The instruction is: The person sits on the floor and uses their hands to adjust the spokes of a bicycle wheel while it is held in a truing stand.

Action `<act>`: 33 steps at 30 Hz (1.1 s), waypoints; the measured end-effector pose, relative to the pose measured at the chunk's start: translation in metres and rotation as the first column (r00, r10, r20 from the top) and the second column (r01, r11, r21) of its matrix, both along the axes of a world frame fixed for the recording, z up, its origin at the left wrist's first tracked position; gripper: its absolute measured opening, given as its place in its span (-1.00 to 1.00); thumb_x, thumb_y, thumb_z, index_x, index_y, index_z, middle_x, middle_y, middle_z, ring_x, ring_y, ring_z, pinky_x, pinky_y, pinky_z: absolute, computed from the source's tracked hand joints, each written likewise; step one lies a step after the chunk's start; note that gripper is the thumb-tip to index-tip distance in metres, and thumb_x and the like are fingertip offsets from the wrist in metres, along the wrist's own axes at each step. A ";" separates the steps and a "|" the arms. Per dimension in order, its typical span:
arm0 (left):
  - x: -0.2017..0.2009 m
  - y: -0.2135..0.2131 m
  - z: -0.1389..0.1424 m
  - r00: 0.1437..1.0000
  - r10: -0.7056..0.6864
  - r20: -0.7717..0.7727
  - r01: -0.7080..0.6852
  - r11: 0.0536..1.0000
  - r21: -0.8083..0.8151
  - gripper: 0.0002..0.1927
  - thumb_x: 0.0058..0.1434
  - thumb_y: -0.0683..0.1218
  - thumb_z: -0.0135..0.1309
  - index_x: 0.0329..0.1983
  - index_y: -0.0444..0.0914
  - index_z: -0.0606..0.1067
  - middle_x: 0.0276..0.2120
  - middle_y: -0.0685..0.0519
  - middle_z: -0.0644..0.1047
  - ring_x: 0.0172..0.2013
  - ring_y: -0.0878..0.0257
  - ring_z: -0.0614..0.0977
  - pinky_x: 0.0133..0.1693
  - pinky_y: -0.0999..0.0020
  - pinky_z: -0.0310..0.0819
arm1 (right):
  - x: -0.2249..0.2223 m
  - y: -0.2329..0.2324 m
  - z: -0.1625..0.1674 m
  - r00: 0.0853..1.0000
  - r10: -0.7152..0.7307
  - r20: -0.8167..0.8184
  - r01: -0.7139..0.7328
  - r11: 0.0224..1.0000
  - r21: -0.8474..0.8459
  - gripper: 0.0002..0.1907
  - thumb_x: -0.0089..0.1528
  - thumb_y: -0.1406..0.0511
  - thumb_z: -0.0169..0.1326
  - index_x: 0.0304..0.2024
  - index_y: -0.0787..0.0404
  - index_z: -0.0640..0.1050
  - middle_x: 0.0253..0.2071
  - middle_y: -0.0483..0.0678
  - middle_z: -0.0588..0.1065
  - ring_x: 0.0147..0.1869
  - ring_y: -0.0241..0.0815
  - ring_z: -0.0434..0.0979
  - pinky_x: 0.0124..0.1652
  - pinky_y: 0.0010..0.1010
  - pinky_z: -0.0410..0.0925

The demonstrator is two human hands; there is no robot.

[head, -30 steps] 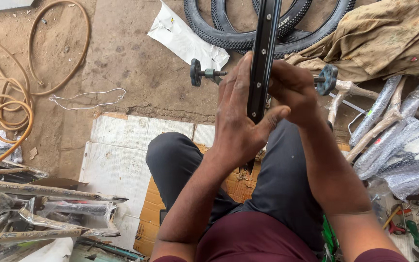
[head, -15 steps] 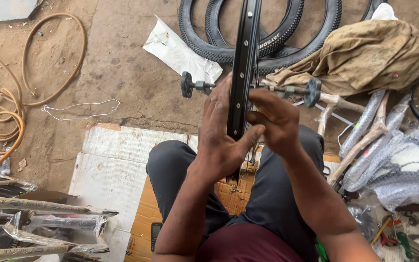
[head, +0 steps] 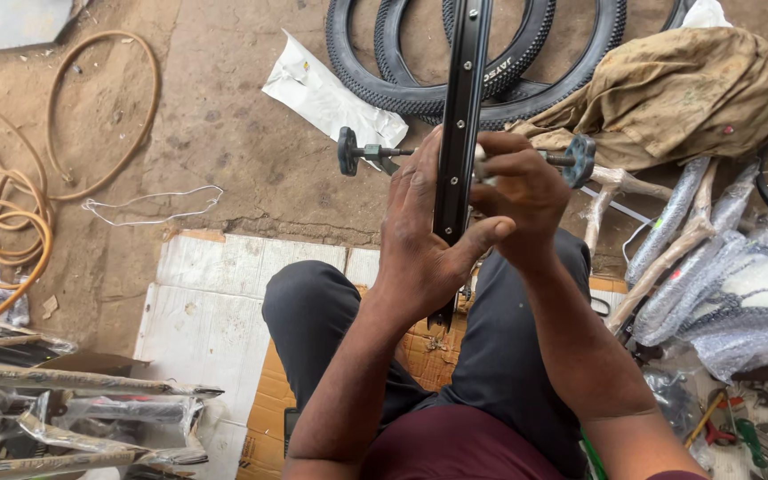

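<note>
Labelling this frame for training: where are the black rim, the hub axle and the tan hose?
black rim [head: 462, 98], head view, inner face.
hub axle [head: 375, 152], head view, left end.
tan hose [head: 11, 222], head view, coil.

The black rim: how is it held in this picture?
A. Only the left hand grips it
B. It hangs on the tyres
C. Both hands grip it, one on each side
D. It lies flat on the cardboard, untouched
C: the left hand and the right hand close on the black rim from opposite sides, above the person's lap.
</note>
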State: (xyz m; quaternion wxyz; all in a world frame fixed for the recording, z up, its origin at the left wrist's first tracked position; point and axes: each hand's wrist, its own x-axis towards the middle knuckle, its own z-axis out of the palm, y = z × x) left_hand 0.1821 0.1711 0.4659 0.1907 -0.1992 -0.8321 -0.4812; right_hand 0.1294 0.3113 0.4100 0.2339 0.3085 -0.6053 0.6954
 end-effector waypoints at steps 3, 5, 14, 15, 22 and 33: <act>0.003 0.001 0.002 0.999 0.048 0.010 -0.049 0.997 0.053 -0.38 0.47 0.06 0.02 0.47 -0.34 0.22 0.40 -0.20 0.33 0.44 -0.04 0.35 0.46 0.06 0.23 | -0.002 0.005 -0.001 0.988 -0.133 -0.074 0.144 0.973 0.180 -0.73 0.37 0.25 0.21 0.01 0.29 0.55 0.01 0.03 0.57 0.07 -0.17 0.64 -0.04 -0.42 0.52; 0.003 0.003 0.003 0.997 0.070 0.038 -0.074 0.989 0.124 -0.55 0.59 0.00 -0.09 0.43 -0.32 0.32 0.38 -0.16 0.39 0.42 0.01 0.40 0.44 0.11 0.28 | -0.001 0.008 -0.002 0.993 -0.103 -0.049 0.111 0.974 0.200 -0.70 0.41 0.20 0.16 0.04 0.29 0.56 -0.02 0.04 0.58 0.02 -0.18 0.65 -0.07 -0.42 0.52; 0.001 0.008 0.012 0.994 0.103 0.044 -0.109 0.981 0.159 -0.61 0.56 -0.08 -0.14 0.35 -0.34 0.42 0.33 -0.17 0.46 0.40 -0.02 0.46 0.44 0.09 0.32 | -0.005 0.016 -0.007 0.949 0.206 0.237 -0.222 0.974 0.044 -0.66 0.54 0.18 -0.01 0.16 0.31 0.55 -0.13 -0.05 0.57 -0.19 -0.38 0.53 -0.20 -0.54 0.42; 0.001 0.008 0.012 0.994 0.106 0.038 -0.111 0.982 0.155 -0.61 0.57 -0.08 -0.14 0.36 -0.34 0.41 0.33 -0.17 0.46 0.41 -0.03 0.45 0.44 0.09 0.33 | -0.005 0.014 -0.008 0.901 0.294 0.318 -0.299 0.954 -0.033 -0.64 0.57 0.18 -0.04 0.19 0.33 0.55 -0.14 -0.06 0.55 -0.18 -0.40 0.49 -0.18 -0.54 0.39; 0.002 0.010 0.010 0.992 0.113 0.054 -0.119 0.983 0.138 -0.59 0.57 -0.08 -0.13 0.37 -0.36 0.37 0.33 -0.20 0.44 0.39 -0.05 0.45 0.41 0.08 0.32 | 0.005 0.015 0.011 0.933 0.353 0.063 -0.351 0.935 -0.041 -0.52 0.50 0.22 0.12 0.36 0.32 0.34 0.21 0.09 0.45 0.30 -0.08 0.45 0.31 -0.20 0.35; 0.007 0.013 0.007 0.991 0.133 0.002 -0.131 0.980 0.149 -0.59 0.60 -0.03 -0.17 0.37 -0.34 0.39 0.33 -0.16 0.46 0.39 -0.01 0.47 0.43 0.10 0.34 | -0.003 -0.005 0.021 0.944 -0.192 -0.269 0.262 0.931 0.253 -0.76 0.25 0.38 0.26 -0.39 0.24 0.42 -0.20 0.06 0.47 -0.08 -0.09 0.55 -0.16 -0.31 0.46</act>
